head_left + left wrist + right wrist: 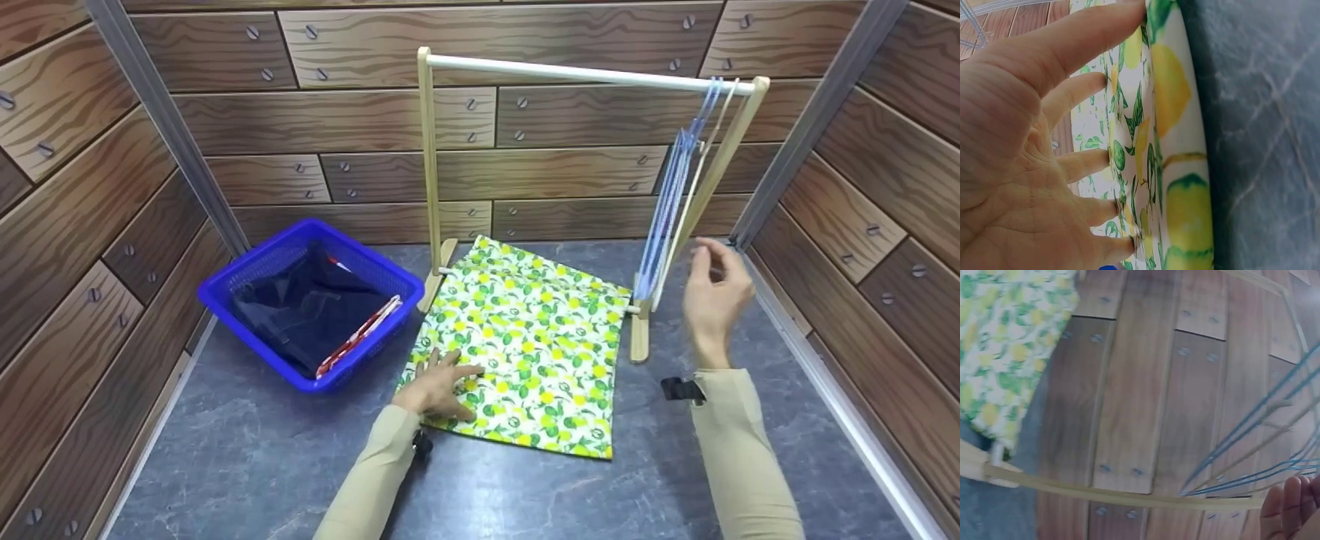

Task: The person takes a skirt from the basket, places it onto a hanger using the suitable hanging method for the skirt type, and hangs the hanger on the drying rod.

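A lemon-print cloth (525, 352) lies spread on the floor, its far part reaching between the feet of a wooden rack (430, 165). My left hand (439, 386) rests on its near left corner with fingers spread; in the left wrist view the fingertips touch the folded layers of the cloth (1174, 169). My right hand (716, 289) is raised beside the rack's right post, fingers loosely bent and nothing visible in them. Just left of it, blue hangers (671, 210) and a cream hanger (694, 191) hang bunched at the right end of the rack's white rod (585, 73).
On the left stands a blue plastic basket (255, 341) holding dark folded fabric (300, 307) and a red-and-white item (356, 337) along its right side. Wood-patterned walls (337, 120) enclose the grey marbled floor (247, 457). The rack's right foot (639, 337) juts forward beside the cloth.
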Action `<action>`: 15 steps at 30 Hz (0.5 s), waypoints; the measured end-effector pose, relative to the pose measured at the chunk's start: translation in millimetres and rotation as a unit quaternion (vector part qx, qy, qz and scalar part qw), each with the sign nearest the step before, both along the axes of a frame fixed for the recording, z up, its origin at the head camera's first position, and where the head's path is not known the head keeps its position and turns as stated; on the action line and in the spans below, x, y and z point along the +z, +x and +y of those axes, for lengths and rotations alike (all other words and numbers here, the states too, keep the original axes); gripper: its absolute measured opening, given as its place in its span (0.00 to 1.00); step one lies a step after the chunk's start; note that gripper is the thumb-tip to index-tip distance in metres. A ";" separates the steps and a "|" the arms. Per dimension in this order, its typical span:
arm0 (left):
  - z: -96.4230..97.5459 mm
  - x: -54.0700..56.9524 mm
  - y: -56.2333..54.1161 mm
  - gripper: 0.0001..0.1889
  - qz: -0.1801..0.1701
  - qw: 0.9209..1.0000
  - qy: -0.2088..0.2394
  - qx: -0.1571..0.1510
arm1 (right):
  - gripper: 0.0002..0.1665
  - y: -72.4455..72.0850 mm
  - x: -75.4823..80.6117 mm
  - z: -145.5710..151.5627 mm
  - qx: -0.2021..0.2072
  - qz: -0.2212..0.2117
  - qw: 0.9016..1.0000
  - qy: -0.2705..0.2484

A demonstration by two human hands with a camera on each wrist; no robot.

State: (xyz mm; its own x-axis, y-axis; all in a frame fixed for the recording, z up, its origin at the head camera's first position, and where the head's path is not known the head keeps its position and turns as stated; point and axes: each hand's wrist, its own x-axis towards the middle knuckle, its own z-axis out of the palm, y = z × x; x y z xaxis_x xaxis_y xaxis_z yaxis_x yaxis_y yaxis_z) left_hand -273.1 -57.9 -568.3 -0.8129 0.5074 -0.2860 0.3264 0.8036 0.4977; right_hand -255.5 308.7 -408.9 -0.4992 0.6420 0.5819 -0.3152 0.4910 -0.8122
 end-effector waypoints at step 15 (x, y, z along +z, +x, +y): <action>-0.2 1.0 0.9 0.43 0.000 1.000 -0.005 -0.004 | 0.08 -8.8 42.4 -11.9 0.047 0.038 0.976 0.209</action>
